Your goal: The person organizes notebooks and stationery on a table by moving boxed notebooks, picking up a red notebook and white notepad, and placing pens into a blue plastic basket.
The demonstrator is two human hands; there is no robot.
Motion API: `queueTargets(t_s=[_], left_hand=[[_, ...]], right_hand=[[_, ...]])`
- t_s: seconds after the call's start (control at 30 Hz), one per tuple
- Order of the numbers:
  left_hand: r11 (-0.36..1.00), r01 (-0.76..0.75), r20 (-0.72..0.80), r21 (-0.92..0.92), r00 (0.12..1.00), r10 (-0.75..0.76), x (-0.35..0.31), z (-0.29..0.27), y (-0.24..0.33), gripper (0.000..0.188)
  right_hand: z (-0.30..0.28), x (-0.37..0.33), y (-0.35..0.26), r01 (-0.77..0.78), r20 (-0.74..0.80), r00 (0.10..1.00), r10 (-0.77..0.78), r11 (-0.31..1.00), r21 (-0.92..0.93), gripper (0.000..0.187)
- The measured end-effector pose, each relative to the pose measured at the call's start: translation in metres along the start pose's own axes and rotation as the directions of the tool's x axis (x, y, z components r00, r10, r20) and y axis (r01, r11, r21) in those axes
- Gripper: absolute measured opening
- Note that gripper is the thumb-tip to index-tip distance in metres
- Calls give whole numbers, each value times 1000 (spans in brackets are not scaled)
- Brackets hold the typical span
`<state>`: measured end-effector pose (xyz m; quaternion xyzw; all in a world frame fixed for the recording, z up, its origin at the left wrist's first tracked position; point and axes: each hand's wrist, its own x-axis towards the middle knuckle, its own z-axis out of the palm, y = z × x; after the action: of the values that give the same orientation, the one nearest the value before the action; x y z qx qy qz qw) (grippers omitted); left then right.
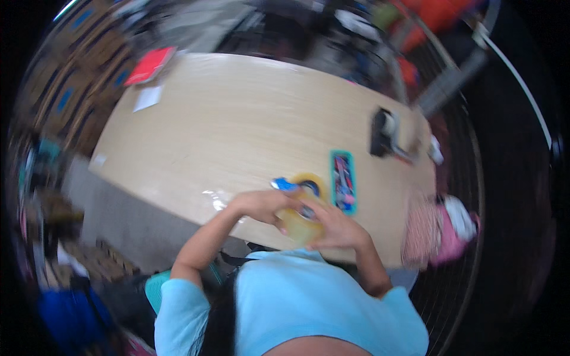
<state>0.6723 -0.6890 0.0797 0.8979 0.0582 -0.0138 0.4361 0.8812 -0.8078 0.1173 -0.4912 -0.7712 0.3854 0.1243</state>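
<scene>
Both of my hands are closed around a roll of yellowish clear tape [298, 232] close to my body, over the near edge of the table. My left hand [264, 206] grips it from the left and my right hand [337, 228] from the right. Motion blurs the roll, and my fingers cover part of it. Just beyond my fingers, on the tabletop, is another yellow tape roll [310, 177] with a dark core. A blue piece [282, 184] sits at its left side; whether the two are joined I cannot tell.
A green tray [351, 200] of small tools or pens lies right of my hands on the wooden table [225, 118]. Farther right stands a dark device [380, 132]. A red book [151, 65] rests at the far left corner. Pink and white bundles [442, 231] bound the right edge.
</scene>
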Motion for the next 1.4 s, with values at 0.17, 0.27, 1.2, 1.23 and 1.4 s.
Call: queueTargets(t_s=[0.17, 0.27, 1.2, 1.23, 1.4], left_hand=[[968, 217, 105, -125, 973, -204, -27, 22, 17, 57], [948, 269, -130, -168, 948, -292, -65, 44, 25, 56], [559, 420, -638, -715, -63, -768, -580, 114, 88, 72], [559, 375, -630, -740, -93, -771, -589, 122, 89, 72], [563, 292, -608, -773, -89, -789, -624, 111, 74, 74]], right_hand=[[38, 0, 18, 20, 73, 997, -30, 991, 134, 68], [61, 14, 25, 83, 81, 991, -108, 961, 265, 53], [238, 391, -111, -493, -651, 739, 174, 798, -346, 44], [235, 405, -125, -436, -660, 741, 125, 837, -331, 43], [230, 553, -111, -168, -533, 827, 180, 983, 71, 36]])
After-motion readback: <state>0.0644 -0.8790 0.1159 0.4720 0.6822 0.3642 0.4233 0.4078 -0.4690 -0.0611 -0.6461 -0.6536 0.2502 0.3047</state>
